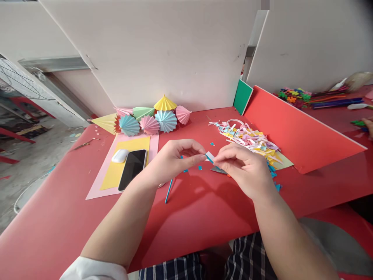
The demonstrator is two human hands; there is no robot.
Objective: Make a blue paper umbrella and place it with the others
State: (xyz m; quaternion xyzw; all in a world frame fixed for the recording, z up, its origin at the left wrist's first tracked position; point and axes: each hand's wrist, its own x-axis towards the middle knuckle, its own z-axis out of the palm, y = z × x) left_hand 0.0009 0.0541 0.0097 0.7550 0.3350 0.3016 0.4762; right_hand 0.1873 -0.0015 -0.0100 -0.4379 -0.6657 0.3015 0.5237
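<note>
A checked cloth [186, 268] covers the lap at the bottom edge, with both bare forearms reaching forward over it. The red table [204, 217] fills most of the view, and a black phone [132, 169] lies on it, screen up. Behind the phone stands a white board [163, 50]. Far right of the phone leans a red board [291, 124]. Under the phone lie a pink sheet [96, 186] and, on top of that, a yellow sheet [113, 175]. Folded paper fans [148, 118] sit in a row just behind the phone, and a heap of paper scraps [250, 138] lies to its right.

The left hand [171, 159] is just right of the phone and the right hand [244, 167] farther right. A thin blue stick [169, 190] shows below the left hand. Between the hands, raised off the table, is a small blue-and-white paper strip [210, 157]. Each hand pinches one end of it between thumb and forefinger, and the other fingers curl loosely.
</note>
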